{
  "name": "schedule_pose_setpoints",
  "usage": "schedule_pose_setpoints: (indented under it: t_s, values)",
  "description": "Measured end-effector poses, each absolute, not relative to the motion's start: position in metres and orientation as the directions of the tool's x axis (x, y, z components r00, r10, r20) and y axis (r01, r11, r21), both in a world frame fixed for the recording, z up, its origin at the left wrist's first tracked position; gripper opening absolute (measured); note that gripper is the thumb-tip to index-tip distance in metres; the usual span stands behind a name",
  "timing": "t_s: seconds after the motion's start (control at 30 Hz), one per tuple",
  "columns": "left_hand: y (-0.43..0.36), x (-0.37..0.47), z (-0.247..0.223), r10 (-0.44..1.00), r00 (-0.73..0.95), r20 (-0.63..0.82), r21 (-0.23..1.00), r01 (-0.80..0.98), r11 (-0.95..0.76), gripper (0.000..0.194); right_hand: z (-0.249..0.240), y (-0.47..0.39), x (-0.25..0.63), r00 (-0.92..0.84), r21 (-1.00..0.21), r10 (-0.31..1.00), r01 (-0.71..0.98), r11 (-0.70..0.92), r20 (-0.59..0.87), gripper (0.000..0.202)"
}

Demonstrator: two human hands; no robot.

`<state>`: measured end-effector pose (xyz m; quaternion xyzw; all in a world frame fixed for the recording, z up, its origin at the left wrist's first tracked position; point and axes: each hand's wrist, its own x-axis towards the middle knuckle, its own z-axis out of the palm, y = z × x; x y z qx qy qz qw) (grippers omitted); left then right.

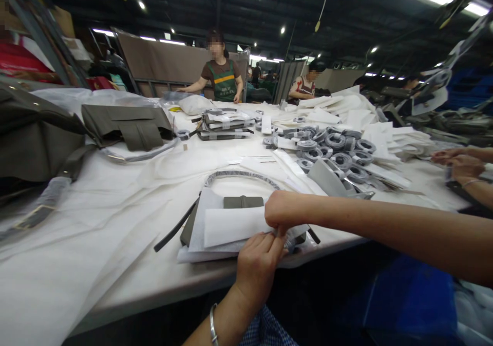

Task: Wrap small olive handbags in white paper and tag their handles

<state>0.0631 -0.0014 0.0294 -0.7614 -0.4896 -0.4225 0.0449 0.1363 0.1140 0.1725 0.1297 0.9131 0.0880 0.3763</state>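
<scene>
A grey-green bag (243, 202) lies near the table's front edge, largely covered by white sheets. Its wrapped handle (242, 174) arches behind it, and a dark strap (175, 231) sticks out on the left. Across the front of the bag is a white foam strip (233, 226). My left hand (259, 256), with a bracelet on the wrist, is closed at the strip's lower right. Just above it, my right hand (284, 212) is closed over the strip's right end, its knuckles up. The two hands touch; what their fingertips pinch is hidden.
Dark bags (129, 125) stand at the left. Wrapped strap coils (335, 146) and white sheets (385, 140) fill the right and back. Stacked wrapped pieces (225, 125) lie mid-table. Another person's hands (462, 166) work at the right edge; a person (223, 79) stands behind the table.
</scene>
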Motion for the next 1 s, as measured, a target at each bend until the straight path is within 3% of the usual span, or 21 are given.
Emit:
schedule_pose_setpoints:
  t_s: [0.2,0.37,0.53,0.67,0.77,0.87,1.0]
  values:
    - [-0.001,0.062,0.03,0.7,0.161,0.695,0.334,0.791,-0.513,0.014,0.172,0.124,0.135,-0.719,0.237,0.214,0.071,0.969,-0.661,0.02]
    - [0.0,0.064,0.03,0.695,0.152,0.702,0.333,0.794,-0.509,0.012,0.158,0.143,0.144,-0.792,0.224,0.231,0.122,0.967,-0.565,0.03]
    - [0.0,0.065,0.03,0.703,0.152,0.695,0.326,0.805,-0.496,0.018,0.145,0.175,0.155,-0.822,0.14,0.314,0.281,0.949,-0.475,0.042]
    - [0.0,0.065,0.031,0.694,0.154,0.704,0.297,0.823,-0.484,0.025,0.141,0.202,0.169,-0.817,-0.067,0.446,0.501,0.863,-0.366,0.042]
    - [0.001,0.066,0.032,0.678,0.153,0.719,0.285,0.825,-0.488,0.027,0.142,0.206,0.189,-0.79,-0.134,0.555,0.599,0.789,-0.26,0.041]
    - [0.001,0.066,0.031,0.654,0.151,0.742,0.276,0.819,-0.502,0.027,0.138,0.19,0.209,-0.796,-0.201,0.563,0.602,0.773,-0.221,0.068]
    - [0.002,0.066,0.03,0.613,0.156,0.775,0.254,0.81,-0.528,0.022,0.124,0.164,0.214,-0.78,-0.318,0.505,0.617,0.72,-0.37,0.122]
